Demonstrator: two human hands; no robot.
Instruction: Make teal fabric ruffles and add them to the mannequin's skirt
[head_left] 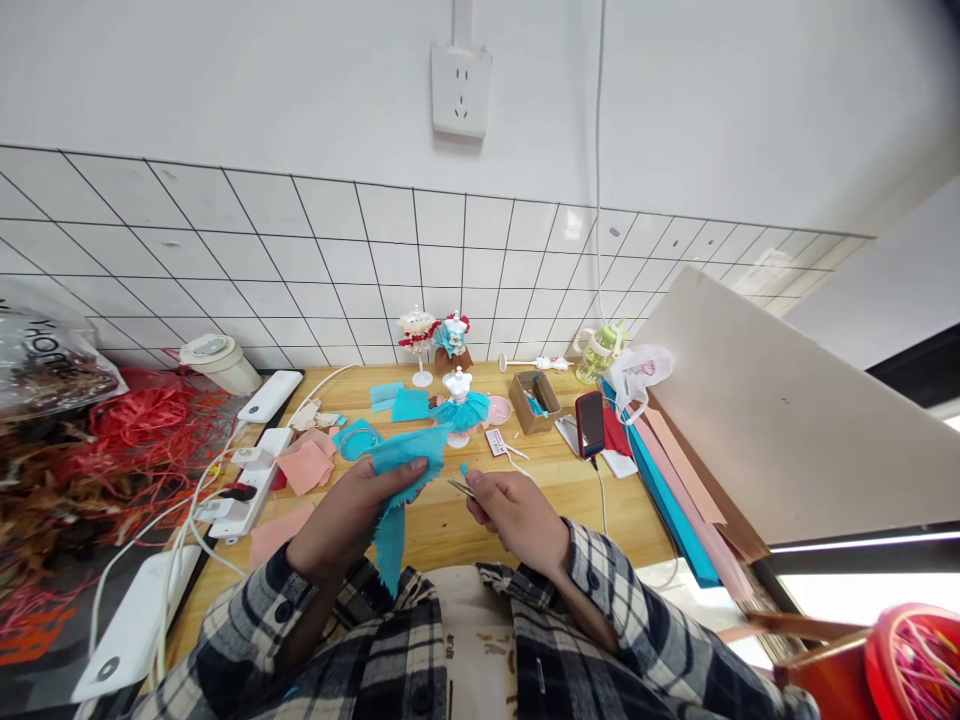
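Blue cloth (411, 446) | left fingers (403, 474) pinching | right fingers (492, 486) gripping metal tool (460, 487) | bare tabletop (444, 530) between

I log both forearms (634, 600) angled forward and inward in my head view. Left hand (364, 500): thumb (409, 472) laid forward in a pinch, fingers mostly hidden. Right hand (521, 515): fingers curled in a pinch grip, back of hand upward. Hands near each other, not touching
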